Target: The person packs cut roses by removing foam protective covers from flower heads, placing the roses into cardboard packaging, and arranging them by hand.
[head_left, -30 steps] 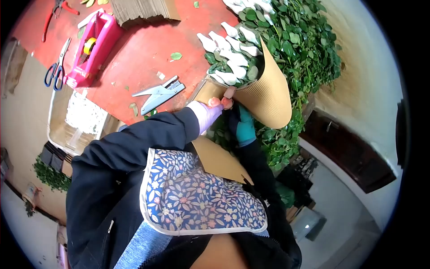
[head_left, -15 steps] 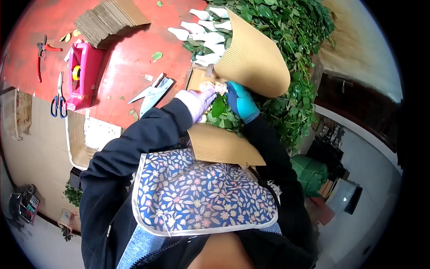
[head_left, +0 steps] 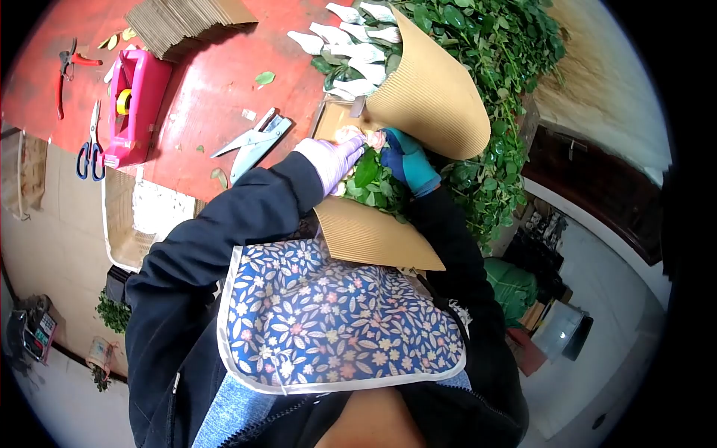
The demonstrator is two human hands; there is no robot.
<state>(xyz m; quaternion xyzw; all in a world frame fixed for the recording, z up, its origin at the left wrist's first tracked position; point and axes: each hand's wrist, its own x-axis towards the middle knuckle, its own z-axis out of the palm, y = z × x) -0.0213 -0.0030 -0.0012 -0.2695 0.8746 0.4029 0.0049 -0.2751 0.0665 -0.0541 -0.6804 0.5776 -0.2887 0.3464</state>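
Observation:
Pale pink roses (head_left: 376,140) with green leaves (head_left: 367,178) lie between my hands over a sheet of corrugated cardboard (head_left: 379,237). My left hand (head_left: 334,163), in a lilac glove, rests with its fingers stretched out along the blooms. Wearing a teal and dark blue glove, my right hand (head_left: 411,164) curls round the roses from the other side, its fingertips partly hidden. Just beyond stands a bundle of buds in white sleeves (head_left: 358,51), wrapped in corrugated cardboard (head_left: 433,89).
On the red table (head_left: 224,75) lie a stapler (head_left: 258,145), a pink tape dispenser (head_left: 138,104), scissors (head_left: 92,145), red-handled pruners (head_left: 67,71) and stacked cardboard pieces (head_left: 187,26). Leafy stems (head_left: 497,112) are heaped at the right. A basket (head_left: 119,216) stands below the table's left edge.
The view has shifted slightly, so the table things appear a little displaced. Both hands stay at the roses, with hardly any visible change in their hold.

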